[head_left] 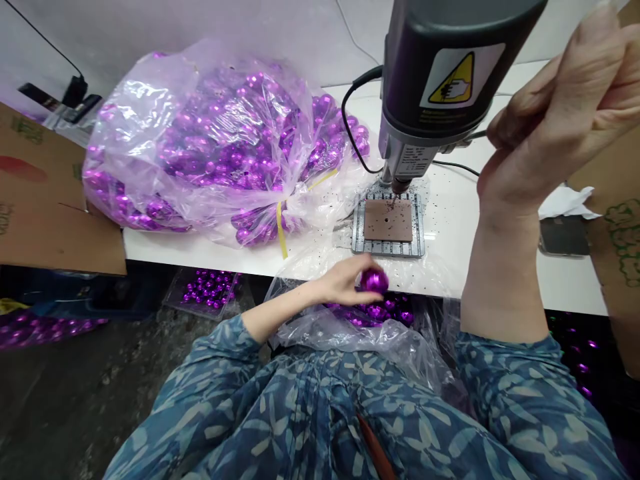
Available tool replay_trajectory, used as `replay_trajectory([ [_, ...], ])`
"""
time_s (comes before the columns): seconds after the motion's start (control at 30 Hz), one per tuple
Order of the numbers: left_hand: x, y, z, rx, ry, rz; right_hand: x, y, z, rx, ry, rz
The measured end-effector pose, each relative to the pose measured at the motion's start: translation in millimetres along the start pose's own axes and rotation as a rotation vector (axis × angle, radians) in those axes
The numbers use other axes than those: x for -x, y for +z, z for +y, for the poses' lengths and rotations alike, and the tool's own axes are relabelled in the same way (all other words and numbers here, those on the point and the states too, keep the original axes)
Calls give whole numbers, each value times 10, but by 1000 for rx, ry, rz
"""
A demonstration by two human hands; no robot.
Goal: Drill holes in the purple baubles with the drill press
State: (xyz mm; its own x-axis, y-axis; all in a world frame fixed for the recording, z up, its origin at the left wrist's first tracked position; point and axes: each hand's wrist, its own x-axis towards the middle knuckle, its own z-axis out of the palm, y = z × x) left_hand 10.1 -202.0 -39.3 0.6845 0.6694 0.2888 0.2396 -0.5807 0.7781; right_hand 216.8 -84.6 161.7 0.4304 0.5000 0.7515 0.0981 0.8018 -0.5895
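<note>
A shiny purple ball (374, 282) is pinched between the thumb and fingers of my left hand (345, 281). It is just above an open clear plastic bag (320, 333) at the table's front edge, with several more purple balls (373, 312) inside. My right hand (565, 113) is raised beside the drill press (440, 80), its fingers curled near the feed lever (476, 135); the grip itself is mostly hidden. Under the drill chuck (400, 185) lies a brown board (388, 220) with a small hole, on a slotted metal base (357, 230).
A large tied clear bag (210, 140) of purple balls fills the table's left side. Cardboard (55, 193) stands at far left. A tray (200, 293) of balls sits lower left. A phone (564, 237) and white tissue (567, 200) lie on the right. Dark shavings surround the base.
</note>
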Motion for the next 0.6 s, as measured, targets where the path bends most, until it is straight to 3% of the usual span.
replay_trajectory([
  [0.07, 267, -24, 167, -95, -50, -306, 11, 6, 10, -22, 0, 33],
  [0.1, 361, -43, 213, -148, -80, -394, 13, 9, 14, -30, 7, 44],
  [0.17, 436, -118, 227, -181, -125, -409, 11, 14, 20, -45, 22, 53],
  [0.27, 235, -349, 77, -78, -212, -120, 3, 1, 44, -77, 17, 58],
  [0.33, -77, -564, -101, -56, -312, 149, -3, -22, 70, -103, -6, 56],
  [0.4, -457, -780, -311, -130, -431, 325, -7, -49, 94, -112, -27, 46],
  [0.5, -979, -1017, -618, -409, -640, 380, -15, -72, 116, -99, -34, 32],
  [0.6, -1306, -1129, -864, -672, -821, 359, -21, -68, 121, -92, -34, 63],
])
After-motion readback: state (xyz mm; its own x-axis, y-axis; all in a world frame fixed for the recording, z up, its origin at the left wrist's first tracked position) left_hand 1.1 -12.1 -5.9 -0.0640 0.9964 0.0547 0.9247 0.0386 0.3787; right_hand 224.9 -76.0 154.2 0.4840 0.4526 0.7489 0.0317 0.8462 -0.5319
